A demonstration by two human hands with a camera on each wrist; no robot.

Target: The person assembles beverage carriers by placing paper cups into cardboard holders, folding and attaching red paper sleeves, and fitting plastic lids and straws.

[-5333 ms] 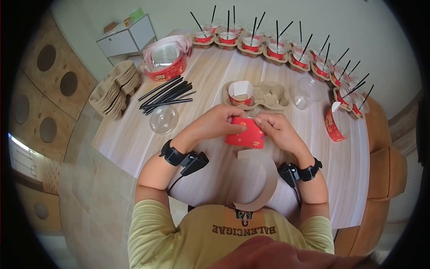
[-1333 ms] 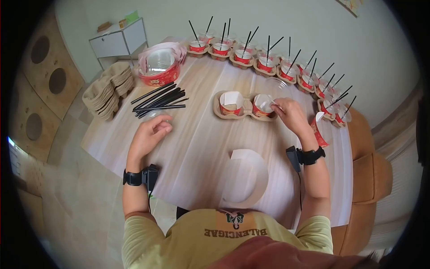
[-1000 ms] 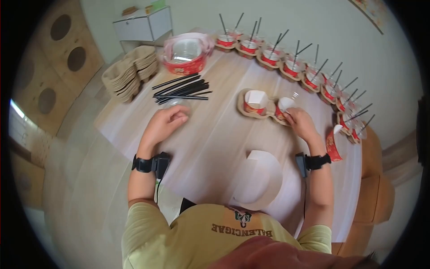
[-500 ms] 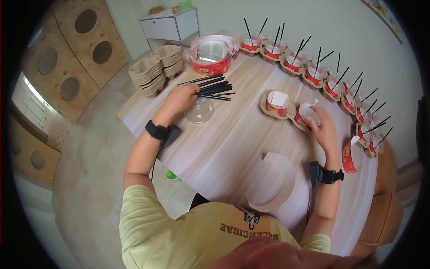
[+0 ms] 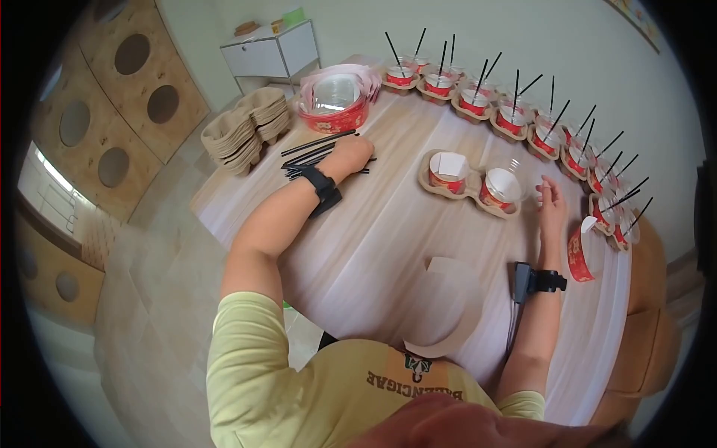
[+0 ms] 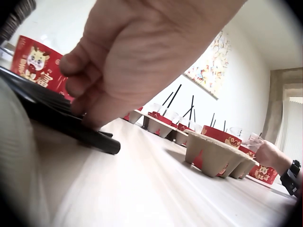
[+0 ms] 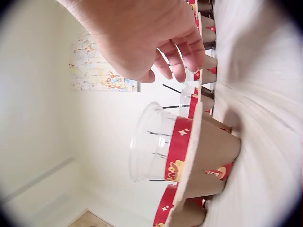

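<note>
My left hand (image 5: 352, 155) is bent over a loose pile of black straws (image 5: 305, 158). In the left wrist view its curled fingers (image 6: 92, 111) pinch at the straws, partly hiding them. Toward the right, a pulp cup carrier (image 5: 472, 196) holds two red-sleeved cups. The nearer one is a clear plastic cup (image 7: 156, 142) in a red printed sleeve (image 7: 179, 149); a white paper flap (image 5: 452, 163) stands up in the other. Just right of the carrier, my right hand (image 5: 551, 205) has loosely bent fingers and holds nothing.
Carriers of finished cups with straws (image 5: 511, 119) line the table's far edge. Stacked pulp carriers (image 5: 243, 134) and a red tub (image 5: 336, 116) stand at left. A curved paper strip (image 5: 459, 317) lies in front; a red sleeve strip (image 5: 579, 254) stands at right.
The red sleeve from between both hands is now in the carrier with a clear cup in it. My right hand has let go of that cup; my left has moved onto the straws.
</note>
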